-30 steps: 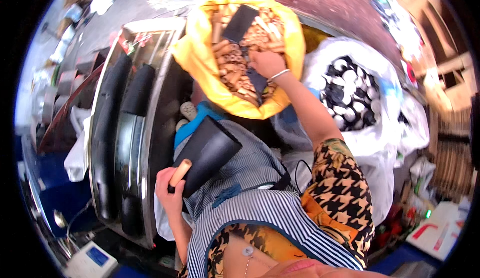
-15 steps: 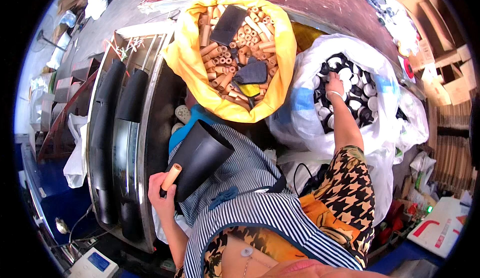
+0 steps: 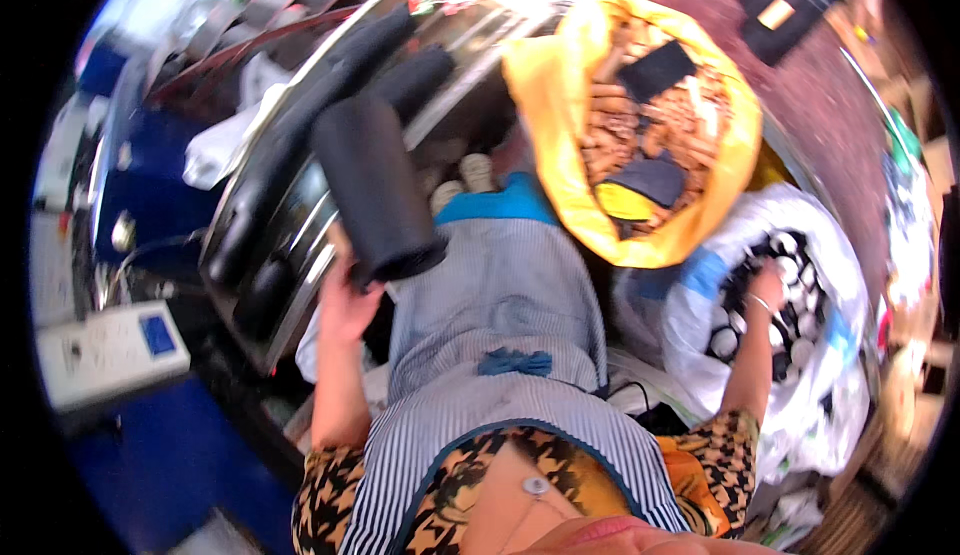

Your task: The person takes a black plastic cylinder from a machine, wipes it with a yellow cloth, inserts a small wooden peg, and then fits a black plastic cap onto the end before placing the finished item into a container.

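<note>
My left hand (image 3: 350,295) grips the lower end of a black tapered cylinder (image 3: 375,180), held tilted in front of the metal-framed rack. A sliver of tan, perhaps the short tube, shows by the fingers; motion smears it. My right hand (image 3: 768,285) reaches into a white plastic bag (image 3: 690,325) among small black and white round caps (image 3: 797,295). Its fingertips are hidden there, so I cannot tell whether they hold a cap.
A yellow sack (image 3: 550,105) of tan tubes (image 3: 612,120) stands ahead, with a dark flat block (image 3: 657,70) and a dark grey cloth (image 3: 650,183) on top. At left is the metal-framed rack (image 3: 437,125) with long black rolls (image 3: 300,130). A white box with a blue display (image 3: 105,355) sits lower left.
The view has swung left, so the sacks appear farther right. My left hand has lifted the black cylinder over toward the rack and turned it. My right hand is still in the cap bag.
</note>
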The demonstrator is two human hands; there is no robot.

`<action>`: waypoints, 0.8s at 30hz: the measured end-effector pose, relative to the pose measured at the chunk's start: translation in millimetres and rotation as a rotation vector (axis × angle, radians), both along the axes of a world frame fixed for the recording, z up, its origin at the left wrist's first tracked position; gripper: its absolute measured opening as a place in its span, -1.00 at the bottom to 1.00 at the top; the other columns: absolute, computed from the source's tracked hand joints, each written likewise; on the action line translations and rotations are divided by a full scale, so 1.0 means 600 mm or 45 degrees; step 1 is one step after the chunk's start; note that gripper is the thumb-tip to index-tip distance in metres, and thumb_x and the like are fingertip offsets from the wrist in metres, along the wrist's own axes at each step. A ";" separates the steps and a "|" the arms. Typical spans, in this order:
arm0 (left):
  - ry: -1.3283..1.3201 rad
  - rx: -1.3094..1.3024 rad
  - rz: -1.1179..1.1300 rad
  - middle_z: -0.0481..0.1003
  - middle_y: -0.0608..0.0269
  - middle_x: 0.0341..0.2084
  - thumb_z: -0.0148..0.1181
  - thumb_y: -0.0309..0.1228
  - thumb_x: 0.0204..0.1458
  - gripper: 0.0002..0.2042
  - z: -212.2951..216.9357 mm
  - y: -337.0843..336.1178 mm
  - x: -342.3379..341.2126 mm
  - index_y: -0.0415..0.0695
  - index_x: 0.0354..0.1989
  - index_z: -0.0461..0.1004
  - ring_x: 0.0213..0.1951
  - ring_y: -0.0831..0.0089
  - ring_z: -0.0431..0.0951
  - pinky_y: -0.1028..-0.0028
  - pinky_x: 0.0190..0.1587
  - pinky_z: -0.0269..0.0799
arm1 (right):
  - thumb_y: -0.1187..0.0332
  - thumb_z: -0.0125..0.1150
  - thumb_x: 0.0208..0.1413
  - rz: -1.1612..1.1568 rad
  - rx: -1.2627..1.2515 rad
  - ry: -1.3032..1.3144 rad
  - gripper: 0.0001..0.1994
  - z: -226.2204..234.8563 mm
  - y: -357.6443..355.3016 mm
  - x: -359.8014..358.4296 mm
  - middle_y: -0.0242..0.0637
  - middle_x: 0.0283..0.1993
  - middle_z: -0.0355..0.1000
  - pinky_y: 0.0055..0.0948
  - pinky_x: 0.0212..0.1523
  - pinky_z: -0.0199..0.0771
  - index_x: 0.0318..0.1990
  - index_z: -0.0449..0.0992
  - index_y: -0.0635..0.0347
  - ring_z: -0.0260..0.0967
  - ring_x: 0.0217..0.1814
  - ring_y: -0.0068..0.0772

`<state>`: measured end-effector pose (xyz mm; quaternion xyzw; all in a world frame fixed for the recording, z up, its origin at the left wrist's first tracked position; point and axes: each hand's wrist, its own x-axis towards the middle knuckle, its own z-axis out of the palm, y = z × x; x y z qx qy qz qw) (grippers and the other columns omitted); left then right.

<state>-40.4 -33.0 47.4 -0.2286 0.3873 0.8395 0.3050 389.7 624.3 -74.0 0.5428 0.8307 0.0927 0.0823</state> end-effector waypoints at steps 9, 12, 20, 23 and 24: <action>-0.485 0.367 0.278 0.31 -0.24 0.11 -0.05 -0.22 0.29 -0.57 -0.118 0.019 -0.004 -0.35 0.14 0.26 0.17 -0.12 0.32 0.51 -0.24 0.64 | 0.45 0.09 0.15 0.378 -0.591 1.621 -0.59 0.271 -0.324 -0.281 -0.27 0.18 0.39 -0.44 0.15 0.36 0.18 0.38 0.29 0.34 0.17 -0.39; -0.543 0.506 0.274 0.32 -0.25 0.09 -0.05 -0.24 0.29 -0.57 -0.162 0.011 -0.014 -0.35 0.16 0.22 0.15 -0.12 0.33 0.54 -0.27 0.63 | 0.53 0.07 0.04 0.772 -1.239 1.752 -0.52 0.277 -0.513 -0.437 -0.31 0.12 0.39 -0.47 0.07 0.45 0.20 0.35 0.23 0.41 0.08 -0.40; -0.604 0.551 0.348 0.25 -0.42 0.06 0.07 -0.32 0.23 -0.59 -0.114 0.035 -0.013 -0.40 0.09 0.23 0.14 -0.20 0.27 0.51 -0.27 0.65 | 0.51 0.22 0.11 0.750 -1.557 1.631 -0.56 0.174 -0.752 -0.641 -0.24 0.22 0.19 -0.52 -0.34 0.54 0.17 0.34 0.26 0.47 -0.32 -0.50; -0.525 0.503 0.350 0.32 -0.27 0.04 0.11 -0.33 0.21 -0.66 -0.104 0.034 -0.005 -0.35 0.01 0.32 0.08 -0.22 0.31 0.48 -0.26 0.66 | 0.49 0.32 -0.01 1.109 -0.790 1.384 -0.45 0.212 -0.760 -0.631 -0.18 0.29 0.16 -0.44 -0.26 0.55 0.20 0.35 0.17 0.47 -0.24 -0.33; -0.510 0.508 0.355 0.33 -0.24 0.03 0.12 -0.32 0.21 -0.67 -0.106 0.032 -0.004 -0.33 -0.01 0.34 0.07 -0.23 0.32 0.47 -0.26 0.66 | 0.46 0.35 -0.05 1.382 -0.631 1.288 -0.39 0.233 -0.758 -0.632 -0.19 0.31 0.15 -0.41 -0.22 0.54 0.23 0.33 0.12 0.45 -0.21 -0.30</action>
